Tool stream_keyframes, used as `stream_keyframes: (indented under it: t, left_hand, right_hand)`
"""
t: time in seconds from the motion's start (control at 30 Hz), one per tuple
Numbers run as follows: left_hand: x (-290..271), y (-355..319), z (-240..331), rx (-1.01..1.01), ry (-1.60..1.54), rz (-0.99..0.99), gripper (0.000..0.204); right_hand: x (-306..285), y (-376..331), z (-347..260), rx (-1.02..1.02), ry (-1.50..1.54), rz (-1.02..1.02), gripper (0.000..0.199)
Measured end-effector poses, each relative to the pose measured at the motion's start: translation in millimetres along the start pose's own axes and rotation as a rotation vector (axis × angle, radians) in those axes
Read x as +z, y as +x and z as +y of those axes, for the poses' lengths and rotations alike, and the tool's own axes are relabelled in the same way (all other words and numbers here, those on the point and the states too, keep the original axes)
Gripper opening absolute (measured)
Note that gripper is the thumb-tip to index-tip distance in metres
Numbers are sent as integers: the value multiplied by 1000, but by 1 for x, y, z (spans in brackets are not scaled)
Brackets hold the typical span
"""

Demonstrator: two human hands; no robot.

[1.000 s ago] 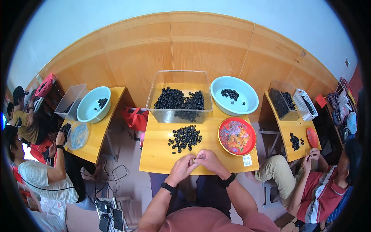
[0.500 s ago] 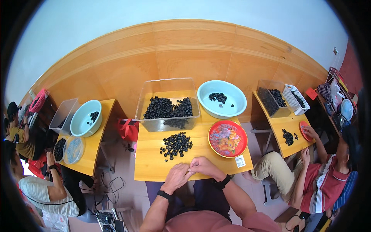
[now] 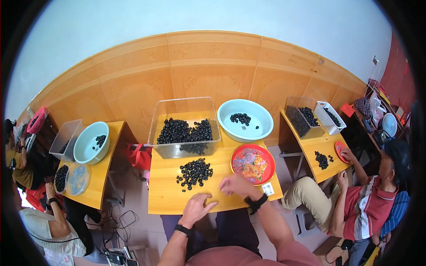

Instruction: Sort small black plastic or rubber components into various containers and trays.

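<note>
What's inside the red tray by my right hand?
The red tray holds small bits, too tiny to identify, over a flower design. Your right hand covers part of its near left edge; anything beneath can't be seen.

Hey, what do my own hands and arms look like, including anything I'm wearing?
Your left hand and right hand are ungloved. There's a black left wristband and a black right wristband. The forearms are uncovered; a dusty pink sleeve shows on the right.
</note>
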State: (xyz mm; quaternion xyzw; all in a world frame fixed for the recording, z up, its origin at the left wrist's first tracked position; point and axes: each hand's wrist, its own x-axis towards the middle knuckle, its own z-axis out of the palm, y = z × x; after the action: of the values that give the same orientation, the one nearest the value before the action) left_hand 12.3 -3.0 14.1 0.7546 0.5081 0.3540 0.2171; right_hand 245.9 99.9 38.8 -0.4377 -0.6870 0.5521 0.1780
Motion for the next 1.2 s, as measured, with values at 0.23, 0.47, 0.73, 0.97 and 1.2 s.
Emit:
stream_keyframes:
  t: [0.23, 0.47, 0.73, 0.97, 1.2]
  left_hand:
    - [2, 5, -9, -34, -65, 10, 31]
    - [4, 7, -10, -34, -109, 54, 27]
    - [10, 1, -16, -124, -239, 160, 16]
    - [17, 6, -24, -215, -310, 341, 23]
    - [12, 7, -33, -344, -613, 202, 26]
  right_hand:
    - [-97, 29, -96, -443, 118, 797, 21]
    - [-9, 42, -55, -316, -455, 334, 20]
    - [64, 48, -22, -407, -653, 275, 14]
    - [68, 44, -17, -400, -584, 322, 14]
    - [82, 13, -20, -460, -409, 377, 14]
